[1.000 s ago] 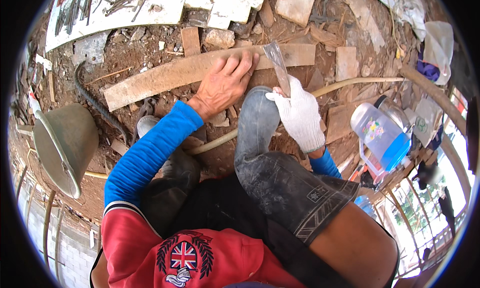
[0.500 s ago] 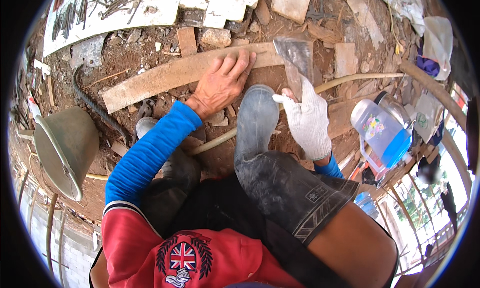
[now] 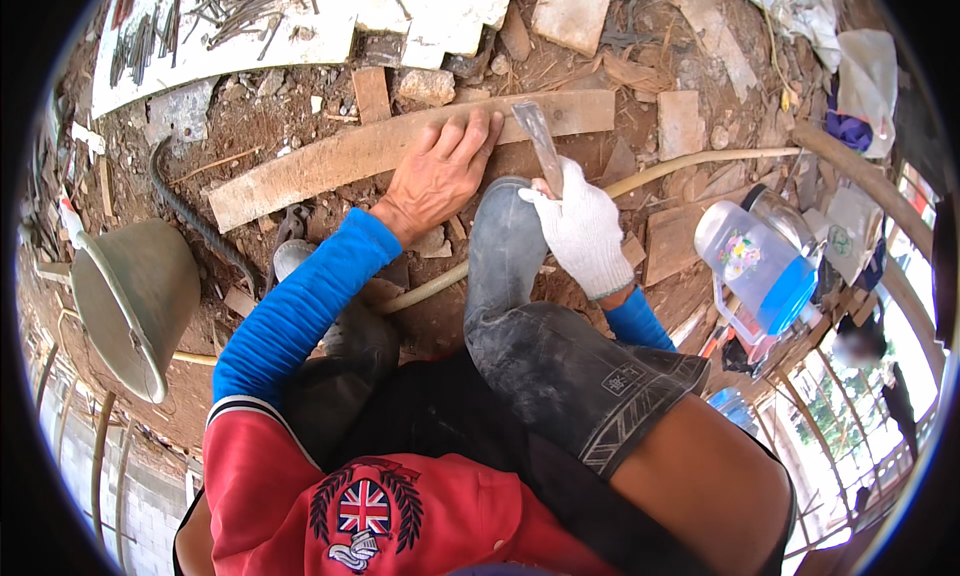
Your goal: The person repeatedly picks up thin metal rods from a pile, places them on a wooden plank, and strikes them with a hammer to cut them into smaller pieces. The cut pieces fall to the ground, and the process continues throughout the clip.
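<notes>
My bare left hand (image 3: 440, 171) presses on a long wooden plank (image 3: 310, 176), its fingers lying close together over the board and toward its far edge. The plank lies across the dirt in front of my boots and looks bowed in this view. In a white knit glove, my right hand (image 3: 582, 221) is closed round the handle of a cleaver-like chopping blade (image 3: 538, 136). The metal is turned nearly edge-on, and its tip is over the plank, just right of my left fingers. Whether it touches the wood I cannot tell. My glove hides most of the handle.
My rubber boot (image 3: 505, 236) stands just below the plank. A bucket (image 3: 150, 296) lies tilted at left, near a dark curved bar (image 3: 195, 216). Nails lie on a white board (image 3: 330, 16) at the far left. A plastic jug (image 3: 750, 261) lies at right beside a pole (image 3: 700, 158).
My right hand has moved left with the blade, bringing it closer to my left hand. The blade has turned from broadside to nearly edge-on. My left hand stays on the plank.
</notes>
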Demonstrator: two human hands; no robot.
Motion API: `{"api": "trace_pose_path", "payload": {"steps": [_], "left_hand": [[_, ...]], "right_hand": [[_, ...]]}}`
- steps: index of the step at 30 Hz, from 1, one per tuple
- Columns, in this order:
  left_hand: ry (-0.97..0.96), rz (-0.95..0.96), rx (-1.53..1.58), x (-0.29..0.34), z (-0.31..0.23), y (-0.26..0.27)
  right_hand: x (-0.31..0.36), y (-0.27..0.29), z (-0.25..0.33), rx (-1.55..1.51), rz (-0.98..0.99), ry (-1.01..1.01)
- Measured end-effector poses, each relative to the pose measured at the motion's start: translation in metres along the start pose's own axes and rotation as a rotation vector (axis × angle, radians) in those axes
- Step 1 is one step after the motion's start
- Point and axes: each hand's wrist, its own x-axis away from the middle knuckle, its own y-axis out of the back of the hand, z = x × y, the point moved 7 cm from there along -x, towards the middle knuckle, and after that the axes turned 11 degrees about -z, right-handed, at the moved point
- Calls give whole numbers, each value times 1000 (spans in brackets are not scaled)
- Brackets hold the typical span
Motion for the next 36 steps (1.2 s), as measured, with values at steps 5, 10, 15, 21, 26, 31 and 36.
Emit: {"api": "trace_pose_path", "payload": {"steps": [5,10,15,21,26,31,36], "left_hand": [[-3,-18,30,2,3,0],[167,-73,238,-14,10,8],[325,-79,254,-42,14,8],[416,-110,217,-33,16,8],[458,-141,323,-31,22,13],[429,-250,411,-22,31,20],[402,-250,445,-18,39,25]], "right_hand": [[2,8,3,-120,18,-56],[0,22,9,-225,2,-85],[-1,21,-4,-291,-3,-134],[-2,22,-6,-248,34,-213],[1,7,-6,-251,78,-186],[2,-4,-9,-215,79,-107],[2,4,-5,-274,62,-106]]}}
